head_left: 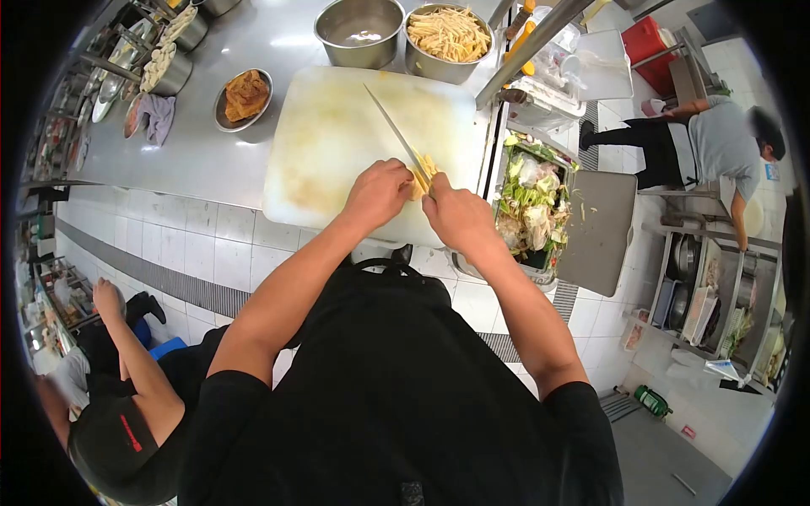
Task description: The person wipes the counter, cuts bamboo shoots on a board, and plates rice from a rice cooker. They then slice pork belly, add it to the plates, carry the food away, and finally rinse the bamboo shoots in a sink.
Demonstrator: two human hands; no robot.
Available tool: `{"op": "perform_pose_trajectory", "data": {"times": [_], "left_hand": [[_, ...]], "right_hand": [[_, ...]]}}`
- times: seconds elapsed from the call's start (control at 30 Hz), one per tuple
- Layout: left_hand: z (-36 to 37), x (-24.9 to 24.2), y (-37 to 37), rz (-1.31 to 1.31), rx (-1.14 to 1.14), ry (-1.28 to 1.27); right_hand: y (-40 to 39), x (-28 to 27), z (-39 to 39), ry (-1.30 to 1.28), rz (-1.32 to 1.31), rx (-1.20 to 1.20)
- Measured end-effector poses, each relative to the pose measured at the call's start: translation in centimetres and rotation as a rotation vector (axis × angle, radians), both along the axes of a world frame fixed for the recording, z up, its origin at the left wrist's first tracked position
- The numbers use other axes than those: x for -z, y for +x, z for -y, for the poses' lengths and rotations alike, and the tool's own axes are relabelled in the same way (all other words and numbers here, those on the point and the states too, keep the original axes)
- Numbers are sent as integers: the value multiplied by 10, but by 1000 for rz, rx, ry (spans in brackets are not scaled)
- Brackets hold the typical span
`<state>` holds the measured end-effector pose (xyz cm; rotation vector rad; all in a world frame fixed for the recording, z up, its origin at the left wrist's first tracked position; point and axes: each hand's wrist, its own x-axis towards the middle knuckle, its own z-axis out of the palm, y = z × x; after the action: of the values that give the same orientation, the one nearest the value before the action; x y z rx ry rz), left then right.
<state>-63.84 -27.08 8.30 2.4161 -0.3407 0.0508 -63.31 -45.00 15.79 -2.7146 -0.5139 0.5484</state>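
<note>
Right hand [460, 218]: fingers wrapped round the knife [401, 134] handle, handle mostly hidden. Left hand [384, 190]: fingers bent, tips against the yellow strips [429, 164]; pinching or just pressing, cannot tell. Strips lie between the hands, right part of cutting board [329, 169], at the blade. Blade slants away and left, tip towards the board's far edge. Board surface spreads left of the left hand and past the blade, room to slide. Board's near edge slightly overhangs the bench [186, 164] at left; right edge near bench end, scrap bin [540, 277] just past. Steel pot [354, 57] and strip pot [434, 69] close behind far edge. Bowl [221, 110] with brown food [245, 95] left of board.
</note>
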Motion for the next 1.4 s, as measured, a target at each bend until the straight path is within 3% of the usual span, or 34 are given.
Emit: {"op": "perform_pose_trajectory", "data": {"times": [0.27,0.4,0.57,0.67,0.8,0.97,1.1,1.23,1.4], "left_hand": [[-3,5,4,-86,23,56],[1,8,5,-59,7,26],[0,7,3,-60,-10,67],[1,2,1,-95,-1,23],[2,8,2,-62,1,58],[3,2,-1,-50,-13,-2],[4,7,-1,-41,-20,27],[3,3,-3,-39,-16,15],[-3,-2,-2,-83,-25,0]], "right_hand": [[-50,-22,34,-128,-183,-37],[-16,35,3,-69,-31,-7],[-37,-13,20,-97,-99,-60],[-25,46,8,-11,-42,2],[-19,-12,7,-77,-108,-24],[-20,50,5,49,-32,12],[-25,-6,8,-17,-79,-4],[-23,44,2,43,-47,40],[-5,0,-1,15,-30,10]]}}
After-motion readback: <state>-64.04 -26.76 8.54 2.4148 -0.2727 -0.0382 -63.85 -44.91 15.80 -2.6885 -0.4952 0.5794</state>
